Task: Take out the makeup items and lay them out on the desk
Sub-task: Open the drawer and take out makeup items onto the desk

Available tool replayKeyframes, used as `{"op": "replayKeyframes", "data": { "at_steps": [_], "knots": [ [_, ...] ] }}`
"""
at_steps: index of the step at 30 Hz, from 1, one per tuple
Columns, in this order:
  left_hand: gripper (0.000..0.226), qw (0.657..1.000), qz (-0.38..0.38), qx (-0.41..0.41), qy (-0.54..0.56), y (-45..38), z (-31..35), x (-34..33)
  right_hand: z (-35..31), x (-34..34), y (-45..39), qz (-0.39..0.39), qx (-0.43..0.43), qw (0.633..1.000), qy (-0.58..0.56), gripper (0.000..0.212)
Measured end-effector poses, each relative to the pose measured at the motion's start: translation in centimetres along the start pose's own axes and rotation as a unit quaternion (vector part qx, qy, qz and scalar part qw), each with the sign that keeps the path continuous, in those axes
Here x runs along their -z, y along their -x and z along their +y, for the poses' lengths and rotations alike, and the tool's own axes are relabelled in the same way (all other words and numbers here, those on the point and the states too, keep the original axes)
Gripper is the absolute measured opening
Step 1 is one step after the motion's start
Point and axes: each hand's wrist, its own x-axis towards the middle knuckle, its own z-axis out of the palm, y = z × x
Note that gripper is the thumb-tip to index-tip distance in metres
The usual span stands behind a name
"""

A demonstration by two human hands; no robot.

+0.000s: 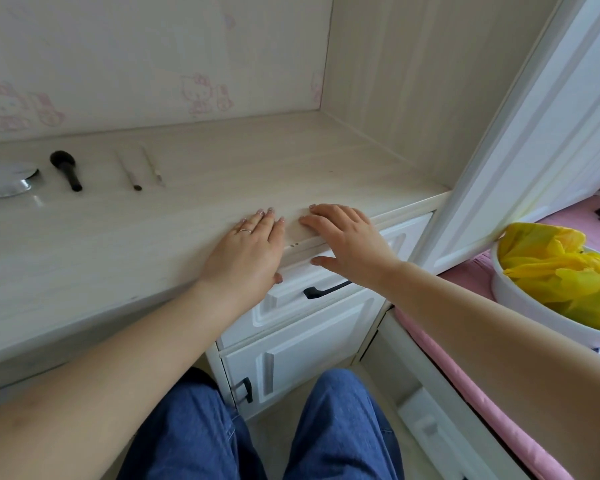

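On the pale wooden desk [205,168], at the far left, lie a round silver compact [6,180], a black powder brush [66,169] and two thin pale makeup brushes [128,171] [152,167], side by side. My left hand [248,252] rests flat on the desk's front edge, fingers spread, holding nothing. My right hand [343,242] lies beside it on the same edge, palm down and empty, its thumb over the white drawer front [291,296]. The drawer with its black handle [326,289] looks closed.
Below the drawer is a white cabinet door [291,355] with a black handle. A white post [520,133] stands to the right. Beyond it, a white basin [534,306] holding a yellow plastic bag [561,271] sits on a pink bed. My knees in blue jeans are below.
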Motion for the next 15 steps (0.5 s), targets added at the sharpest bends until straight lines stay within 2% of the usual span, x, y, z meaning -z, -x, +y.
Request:
{"op": "replayKeyframes", "data": {
  "at_steps": [8, 11, 13, 15],
  "knots": [
    [0.087, 1.000, 0.014, 0.006, 0.003, 0.2, 0.2, 0.1, -0.2, -0.5, 0.1, 0.025, -0.002, 1.000, 0.010, 0.068],
    [0.088, 0.999, 0.013, 0.005, 0.031, 0.2, 0.1, 0.3, -0.2, -0.3, 0.1, 0.011, -0.004, 1.000, 0.000, 0.068],
    [0.087, 0.995, 0.000, 0.009, 0.097, 0.2, 0.0, 1.0, -0.1, 0.4, 0.0, -0.022, -0.007, 0.999, -0.034, 0.069],
    [0.080, 0.975, 0.001, 0.034, 0.218, 0.0, -0.5, 2.1, 0.2, 1.8, -0.3, -0.067, -0.024, 0.993, -0.089, 0.068]
  ]
}}
